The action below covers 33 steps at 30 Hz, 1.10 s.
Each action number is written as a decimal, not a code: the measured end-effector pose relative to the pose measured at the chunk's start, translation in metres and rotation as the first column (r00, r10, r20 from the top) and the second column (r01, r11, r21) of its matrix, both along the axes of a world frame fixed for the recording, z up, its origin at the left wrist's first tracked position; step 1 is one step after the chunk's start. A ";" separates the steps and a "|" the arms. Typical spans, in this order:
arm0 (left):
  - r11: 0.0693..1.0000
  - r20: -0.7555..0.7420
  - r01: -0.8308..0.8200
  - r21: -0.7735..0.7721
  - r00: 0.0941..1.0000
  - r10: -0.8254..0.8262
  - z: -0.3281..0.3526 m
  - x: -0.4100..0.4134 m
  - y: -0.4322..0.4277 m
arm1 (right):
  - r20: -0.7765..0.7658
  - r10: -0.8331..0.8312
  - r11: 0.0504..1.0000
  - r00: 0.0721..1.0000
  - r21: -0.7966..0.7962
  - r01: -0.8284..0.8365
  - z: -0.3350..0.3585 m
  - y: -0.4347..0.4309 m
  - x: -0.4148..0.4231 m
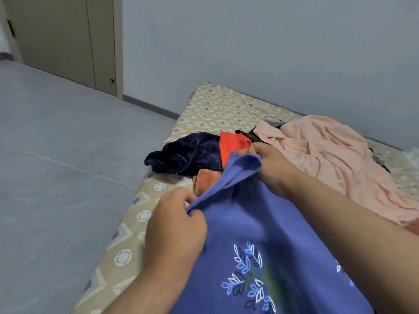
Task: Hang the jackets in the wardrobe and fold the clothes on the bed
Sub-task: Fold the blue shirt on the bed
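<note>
Item 1, blue garment (260, 223): cloth with a leaf motif stitched in white, pale blue and green. It is held up over the near part of the bed (217, 105), with its lower part running out of view.

Item 2, left hand (174, 225): fingers and thumb pinch a folded edge of the blue garment above the bed's left edge.

Item 3, right hand (269, 166): fingers curl round the bunched top of the same garment, further in over the bed.

Item 4, navy fleece garment (188, 155): crumpled on the bed near its left edge.

Item 5, red-orange garment (231, 143): lies on the bed, touching the navy fleece.

Item 6, rust-coloured cloth (206, 180): on the bed, partly hidden by the blue garment.

Item 7, peach garment (328, 155): spread loosely and creased across the bed's right side, with dark fabric showing under it.

Item 8, bed: a low mattress in a beige diamond-patterned cover.

Item 9, beige panelled doors (68, 41): closed, well beyond the bed's far left corner, across the grey floor (56, 155)
</note>
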<state>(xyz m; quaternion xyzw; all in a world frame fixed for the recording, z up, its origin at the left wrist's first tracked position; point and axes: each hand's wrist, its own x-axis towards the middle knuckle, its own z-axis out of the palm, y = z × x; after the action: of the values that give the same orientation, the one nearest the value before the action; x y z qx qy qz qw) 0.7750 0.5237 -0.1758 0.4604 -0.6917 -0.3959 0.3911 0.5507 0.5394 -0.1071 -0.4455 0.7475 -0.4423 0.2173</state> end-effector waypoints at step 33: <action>0.780 0.737 0.619 -0.098 0.571 -0.361 -0.046 0.069 0.120 | -0.553 0.145 0.780 0.820 0.574 0.249 -0.097 0.309 0.121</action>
<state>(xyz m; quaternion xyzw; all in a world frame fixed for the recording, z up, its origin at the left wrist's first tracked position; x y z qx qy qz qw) 0.8445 0.6433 -0.2222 0.2819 -0.9438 -0.1637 0.0548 0.6718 0.8480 -0.2036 -0.4370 0.8929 -0.0222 0.1059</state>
